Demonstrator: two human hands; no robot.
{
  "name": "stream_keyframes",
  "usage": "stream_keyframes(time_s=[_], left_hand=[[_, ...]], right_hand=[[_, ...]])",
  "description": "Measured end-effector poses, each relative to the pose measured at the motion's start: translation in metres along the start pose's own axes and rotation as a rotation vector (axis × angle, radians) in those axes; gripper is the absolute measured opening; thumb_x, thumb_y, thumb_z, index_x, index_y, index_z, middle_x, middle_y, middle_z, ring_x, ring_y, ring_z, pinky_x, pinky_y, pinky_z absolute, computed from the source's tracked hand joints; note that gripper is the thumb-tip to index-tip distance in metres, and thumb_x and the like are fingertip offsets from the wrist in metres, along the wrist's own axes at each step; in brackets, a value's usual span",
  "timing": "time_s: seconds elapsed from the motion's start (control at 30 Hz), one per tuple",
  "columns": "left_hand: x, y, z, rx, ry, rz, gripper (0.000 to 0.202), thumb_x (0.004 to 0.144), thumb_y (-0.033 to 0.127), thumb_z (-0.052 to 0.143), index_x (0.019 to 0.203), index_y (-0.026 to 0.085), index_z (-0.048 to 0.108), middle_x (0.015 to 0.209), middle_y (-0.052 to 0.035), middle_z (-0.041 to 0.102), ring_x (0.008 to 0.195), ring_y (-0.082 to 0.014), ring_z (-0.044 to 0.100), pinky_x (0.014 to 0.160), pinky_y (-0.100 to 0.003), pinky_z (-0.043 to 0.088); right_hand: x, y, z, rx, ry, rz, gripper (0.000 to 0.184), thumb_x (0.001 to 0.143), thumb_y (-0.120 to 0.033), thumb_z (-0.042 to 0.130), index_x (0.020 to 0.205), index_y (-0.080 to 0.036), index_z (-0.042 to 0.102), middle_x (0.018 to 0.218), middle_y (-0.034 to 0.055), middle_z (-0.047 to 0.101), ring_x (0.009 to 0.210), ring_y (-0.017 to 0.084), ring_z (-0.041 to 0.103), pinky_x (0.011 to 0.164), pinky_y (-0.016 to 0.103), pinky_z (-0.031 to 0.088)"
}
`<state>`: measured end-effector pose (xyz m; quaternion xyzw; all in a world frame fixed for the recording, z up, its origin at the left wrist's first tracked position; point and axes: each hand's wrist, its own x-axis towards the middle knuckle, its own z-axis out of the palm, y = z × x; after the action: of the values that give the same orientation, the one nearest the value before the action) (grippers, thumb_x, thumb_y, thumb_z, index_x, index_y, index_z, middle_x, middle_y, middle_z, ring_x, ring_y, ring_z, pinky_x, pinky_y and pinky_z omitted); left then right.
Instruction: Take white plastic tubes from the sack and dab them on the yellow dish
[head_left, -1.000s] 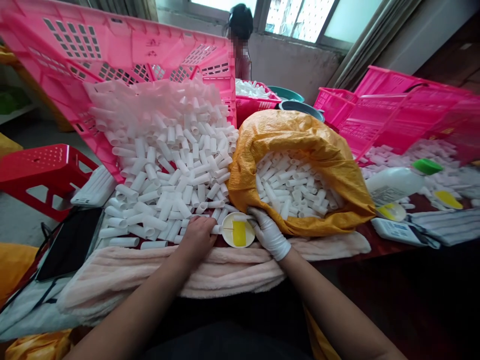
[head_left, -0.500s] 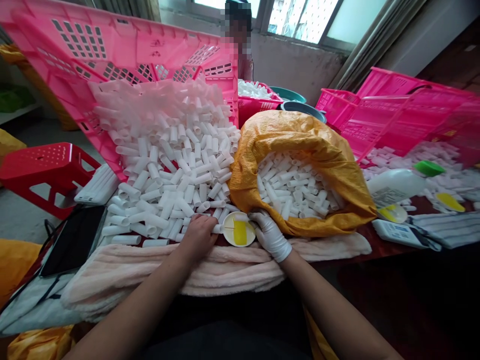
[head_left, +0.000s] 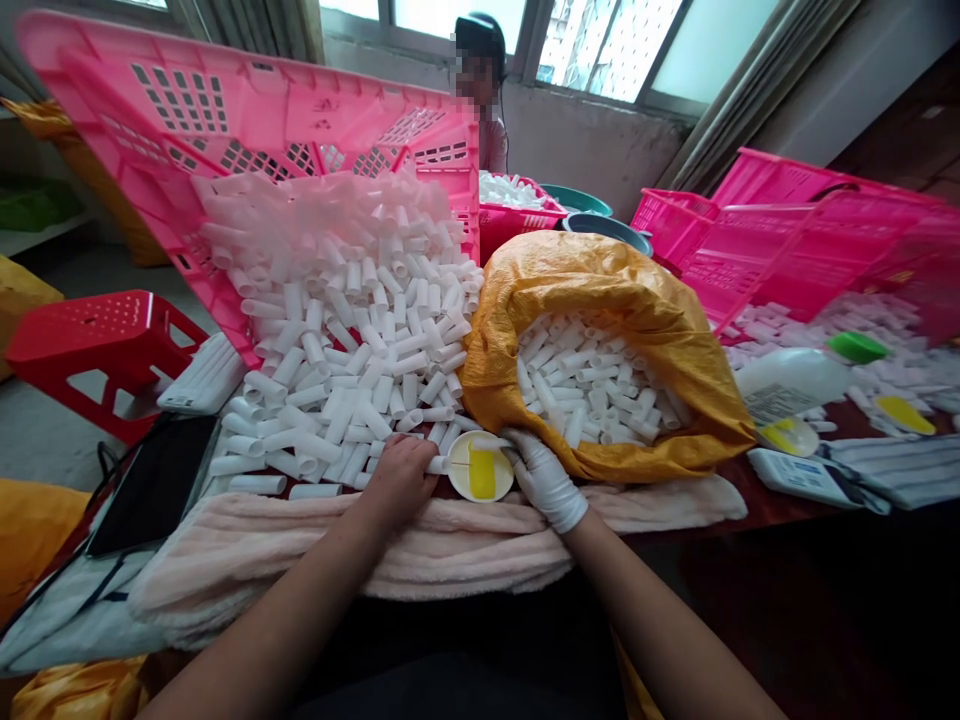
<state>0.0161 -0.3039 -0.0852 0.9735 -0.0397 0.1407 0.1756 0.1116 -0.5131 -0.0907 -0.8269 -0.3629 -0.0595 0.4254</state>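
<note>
Bare left hand [head_left: 403,474] grips a white tube [head_left: 437,465] beside a dish [head_left: 460,481]; gloved right hand [head_left: 546,480] pinches another tube [head_left: 490,443].

Windows [head_left: 600,45]: bright, they face you
Wall [head_left: 585,140]: grey, runs beneath them
Stool [head_left: 94,325]: red, stands left of you
Floor [head_left: 52,435]: grey

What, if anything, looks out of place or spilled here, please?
The pink crate at left looks tipped, with white tubes spilled loosely from its open side, though that may be deliberate. Only the right hand is gloved; the left hand is bare.
</note>
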Motion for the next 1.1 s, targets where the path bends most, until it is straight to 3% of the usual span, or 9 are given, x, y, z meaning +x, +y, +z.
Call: stream_keyframes(time_s=[0.17, 0.27, 0.4, 0.57, 0.67, 0.77, 0.9, 1.03, 1.1], left_hand=[[-0.001, 0.004, -0.004, -0.025, 0.029, 0.002, 0.011, 0.075, 0.017, 0.045, 0.072, 0.018, 0.055, 0.077, -0.0049, 0.06, 0.082, -0.0193, 0.054, 0.082, -0.035, 0.038], [-0.004, 0.009, -0.011, -0.022, 0.08, 0.0, 0.012, 0.075, 0.018, 0.048, 0.082, 0.018, 0.057, 0.091, -0.0074, 0.062, 0.093, -0.0215, 0.053, 0.085, -0.036, 0.037], [-0.009, 0.018, -0.023, -0.072, 0.046, 0.018, 0.015, 0.074, 0.018, 0.049, 0.086, 0.019, 0.057, 0.082, -0.0042, 0.063, 0.082, -0.0191, 0.056, 0.076, -0.032, 0.04], [-0.014, 0.036, -0.031, -0.09, -0.086, 0.059, 0.014, 0.077, 0.023, 0.049, 0.087, 0.021, 0.058, 0.075, -0.0019, 0.065, 0.072, -0.0176, 0.059, 0.065, -0.027, 0.04], [-0.016, 0.05, -0.032, -0.005, -0.118, 0.023, 0.016, 0.08, 0.025, 0.045, 0.086, 0.018, 0.058, 0.073, -0.0055, 0.065, 0.071, -0.0196, 0.059, 0.064, -0.028, 0.041], [-0.02, 0.058, -0.031, 0.032, -0.177, -0.027, 0.022, 0.082, 0.031, 0.043, 0.081, 0.016, 0.058, 0.072, -0.0085, 0.065, 0.067, -0.0206, 0.059, 0.06, -0.029, 0.04], [-0.024, 0.058, -0.033, -0.246, -0.368, -0.055, 0.023, 0.078, 0.039, 0.048, 0.079, 0.019, 0.06, 0.075, -0.0049, 0.066, 0.066, -0.0172, 0.058, 0.057, -0.024, 0.039], [-0.026, 0.055, -0.038, -0.758, -0.748, 0.008, 0.029, 0.074, 0.044, 0.054, 0.086, 0.019, 0.061, 0.079, 0.0017, 0.064, 0.069, -0.0125, 0.056, 0.063, -0.02, 0.042], [-0.026, 0.06, -0.037, -0.866, -0.918, 0.048, 0.03, 0.071, 0.045, 0.058, 0.087, 0.019, 0.062, 0.077, 0.0031, 0.063, 0.068, -0.0117, 0.056, 0.063, -0.02, 0.042]], right_hand=[[-0.001, -0.006, -0.005, 0.019, 0.151, -0.124, 0.014, 0.081, -0.018, 0.051, 0.093, -0.02, 0.059, 0.098, 0.0076, 0.057, 0.097, 0.021, 0.054, 0.09, 0.04, 0.045], [-0.005, -0.025, -0.012, 0.222, 0.18, -0.164, 0.02, 0.082, -0.017, 0.052, 0.101, -0.024, 0.054, 0.101, 0.0056, 0.056, 0.1, 0.018, 0.054, 0.089, 0.037, 0.047], [-0.012, -0.057, -0.02, 0.38, 0.096, -0.147, 0.028, 0.083, -0.017, 0.054, 0.109, -0.027, 0.052, 0.104, 0.004, 0.058, 0.101, 0.017, 0.056, 0.09, 0.035, 0.048], [-0.01, -0.086, -0.029, 0.304, -0.078, -0.217, 0.016, 0.083, -0.021, 0.054, 0.098, -0.024, 0.06, 0.105, 0.0061, 0.06, 0.101, 0.018, 0.057, 0.089, 0.033, 0.047], [-0.008, -0.09, -0.022, 0.26, -0.094, -0.05, 0.018, 0.086, -0.033, 0.048, 0.089, -0.019, 0.06, 0.085, 0.0058, 0.063, 0.079, 0.016, 0.06, 0.07, 0.028, 0.051], [-0.011, -0.088, -0.007, 0.219, -0.035, 0.161, 0.035, 0.089, -0.042, 0.039, 0.07, -0.018, 0.054, 0.061, 0.0019, 0.057, 0.055, 0.013, 0.051, 0.052, 0.024, 0.045], [-0.025, -0.089, 0.003, 0.356, -0.093, 0.191, 0.034, 0.091, -0.041, 0.034, 0.07, -0.019, 0.049, 0.055, 0.0, 0.06, 0.052, 0.013, 0.054, 0.055, 0.024, 0.046], [-0.046, -0.096, -0.01, 0.213, -0.055, 0.002, 0.034, 0.089, -0.04, 0.035, 0.069, -0.021, 0.054, 0.059, 0.0022, 0.061, 0.056, 0.015, 0.056, 0.058, 0.028, 0.046], [-0.055, -0.097, -0.017, 0.15, -0.027, -0.038, 0.033, 0.088, -0.041, 0.037, 0.07, -0.022, 0.056, 0.061, 0.0031, 0.06, 0.059, 0.017, 0.056, 0.061, 0.029, 0.046]])
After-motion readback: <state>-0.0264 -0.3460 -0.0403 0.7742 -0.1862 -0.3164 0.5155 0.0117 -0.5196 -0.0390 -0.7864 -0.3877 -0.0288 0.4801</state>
